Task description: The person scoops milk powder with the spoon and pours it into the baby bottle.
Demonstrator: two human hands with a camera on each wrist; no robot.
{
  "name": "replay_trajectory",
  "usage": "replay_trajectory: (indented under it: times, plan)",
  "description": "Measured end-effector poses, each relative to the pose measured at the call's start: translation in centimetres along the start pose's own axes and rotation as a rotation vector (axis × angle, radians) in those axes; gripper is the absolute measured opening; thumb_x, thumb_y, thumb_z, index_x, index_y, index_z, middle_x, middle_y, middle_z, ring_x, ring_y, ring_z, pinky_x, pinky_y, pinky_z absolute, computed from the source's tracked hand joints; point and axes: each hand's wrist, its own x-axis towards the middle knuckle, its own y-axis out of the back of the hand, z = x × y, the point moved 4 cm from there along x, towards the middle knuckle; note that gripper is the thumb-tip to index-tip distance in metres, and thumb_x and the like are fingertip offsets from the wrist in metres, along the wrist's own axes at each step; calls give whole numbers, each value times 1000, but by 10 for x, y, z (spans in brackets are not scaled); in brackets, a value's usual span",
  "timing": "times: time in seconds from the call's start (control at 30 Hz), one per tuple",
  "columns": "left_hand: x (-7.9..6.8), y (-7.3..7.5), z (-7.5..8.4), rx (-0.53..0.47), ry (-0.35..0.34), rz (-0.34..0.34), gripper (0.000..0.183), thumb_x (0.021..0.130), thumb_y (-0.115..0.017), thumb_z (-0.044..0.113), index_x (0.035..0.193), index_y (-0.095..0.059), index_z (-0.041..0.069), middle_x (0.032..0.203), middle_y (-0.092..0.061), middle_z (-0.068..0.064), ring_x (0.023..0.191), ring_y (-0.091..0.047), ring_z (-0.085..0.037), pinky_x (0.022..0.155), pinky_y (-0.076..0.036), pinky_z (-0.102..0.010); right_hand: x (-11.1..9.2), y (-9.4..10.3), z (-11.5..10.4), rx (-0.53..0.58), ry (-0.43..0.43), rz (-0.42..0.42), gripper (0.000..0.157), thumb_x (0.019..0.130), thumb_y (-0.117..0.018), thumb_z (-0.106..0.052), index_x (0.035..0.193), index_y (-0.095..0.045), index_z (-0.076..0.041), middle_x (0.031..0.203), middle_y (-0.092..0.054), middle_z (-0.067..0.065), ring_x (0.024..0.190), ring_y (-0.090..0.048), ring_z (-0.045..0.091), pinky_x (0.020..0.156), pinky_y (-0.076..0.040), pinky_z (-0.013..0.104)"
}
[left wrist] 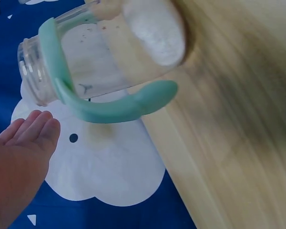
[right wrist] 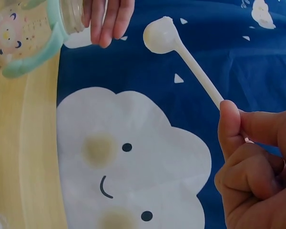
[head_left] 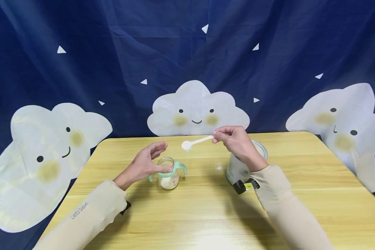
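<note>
A clear baby bottle (head_left: 169, 181) with mint-green handles stands uncapped on the table, and white powder lies at its bottom in the left wrist view. Around its near left side is my left hand (head_left: 143, 162), fingers extended past the neck; the thumb overlaps the collar in the head view, and contact there is unclear. My right hand (head_left: 237, 144) pinches the end of a white measuring scoop (head_left: 201, 140) between thumb and finger. The scoop's round bowl, heaped with pale powder in the right wrist view, is in the air to the right of the bottle and higher than its mouth.
A powder can (head_left: 235, 169) with an open top stands on the table, partly hidden behind my right forearm. A small whitish patch (head_left: 218, 167) lies on the wood left of the can. A dark blue curtain (head_left: 175, 52) with clouds hangs behind the wooden table (head_left: 181, 215).
</note>
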Motion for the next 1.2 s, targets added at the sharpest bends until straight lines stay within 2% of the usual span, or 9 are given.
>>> replay_trajectory:
  times: [0.37, 0.6, 0.77, 0.97, 1.2]
  plan:
    - [-8, -4, -19, 86, 11, 18, 81, 71, -92, 13, 137, -49, -7, 138, -56, -22, 133, -49, -37, 111, -39, -49, 0, -15, 2, 11, -18, -23, 19, 97, -67, -18, 103, -73, 0, 75, -71, -4, 48, -35, 5, 41, -27, 18]
    - [-9, -7, -28, 113, 1, 47, 74, 69, -93, 11, 131, -55, -4, 132, -60, -19, 125, -56, -35, 108, -44, -47, 1, -25, 2, 10, -22, -26, 21, 97, -67, -17, 105, -73, 1, 76, -73, -3, 49, -36, 5, 43, -27, 18]
    - [-10, -7, -32, 131, -4, 65, 71, 69, -93, 14, 129, -57, -3, 131, -61, -18, 123, -57, -36, 107, -45, -48, 1, -32, 2, 32, -19, -26, 23, 97, -67, -17, 107, -72, 3, 76, -73, -2, 51, -36, 5, 44, -27, 18]
    - [-10, -8, -35, 149, 21, 75, 71, 70, -93, 17, 129, -59, -2, 131, -62, -17, 123, -57, -38, 107, -44, -50, 1, -39, 6, 34, -15, -15, 21, 97, -67, -17, 105, -73, 2, 76, -73, -2, 53, -37, 6, 45, -26, 19]
    - [-13, -6, -40, 154, 32, 100, 70, 70, -93, 22, 129, -61, 3, 131, -63, -13, 122, -57, -37, 105, -46, -51, 2, -49, 8, 49, -20, -41, 19, 97, -67, -15, 105, -73, 1, 77, -74, -2, 53, -37, 6, 45, -27, 18]
